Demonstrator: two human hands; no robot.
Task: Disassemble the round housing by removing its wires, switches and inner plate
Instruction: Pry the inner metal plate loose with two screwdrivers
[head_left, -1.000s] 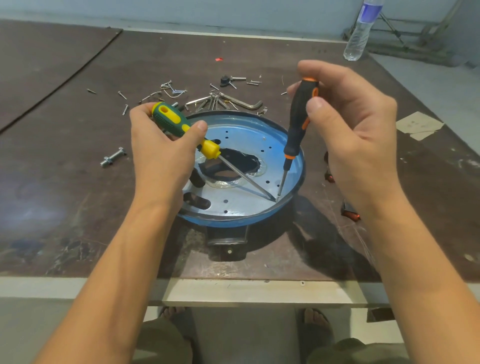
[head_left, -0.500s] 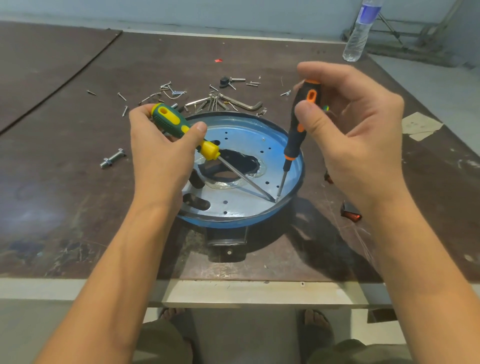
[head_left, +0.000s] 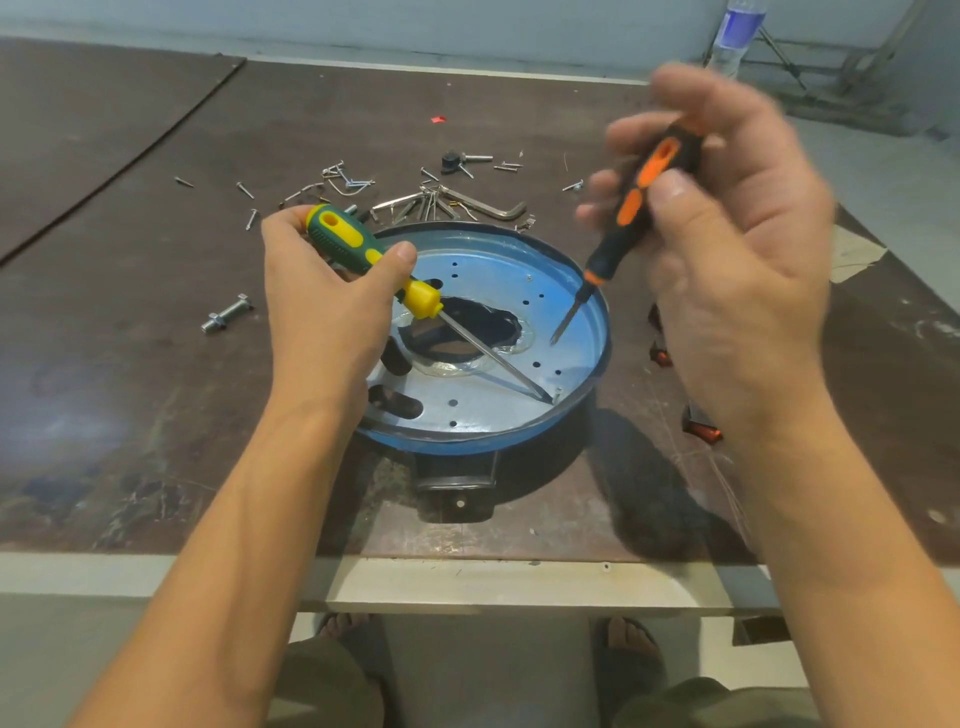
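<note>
The round blue housing (head_left: 597, 322) sits on the table in front of me, its pale inner plate (head_left: 483, 405) facing up with a dark central hole. My left hand (head_left: 322, 301) grips a green and yellow screwdriver (head_left: 358, 244); its long shaft slants down to a small screw (head_left: 557, 396) at the plate's near right edge. My right hand (head_left: 727, 270) holds a black and orange screwdriver (head_left: 644, 192), blurred, with its tip in the air above the plate's right side. Two red switches (head_left: 701, 428) lie on the table to the right of the housing.
Loose screws, hex keys (head_left: 483, 203) and a black knob lie scattered behind the housing. A bolt (head_left: 226, 314) rests at the left. A plastic bottle (head_left: 732, 36) stands at the far right. The table's front edge (head_left: 467, 577) runs just above my knees.
My right hand has lifted the orange screwdriver up and away from the screw at the plate's edge. The left hand and its screwdriver have kept their place.
</note>
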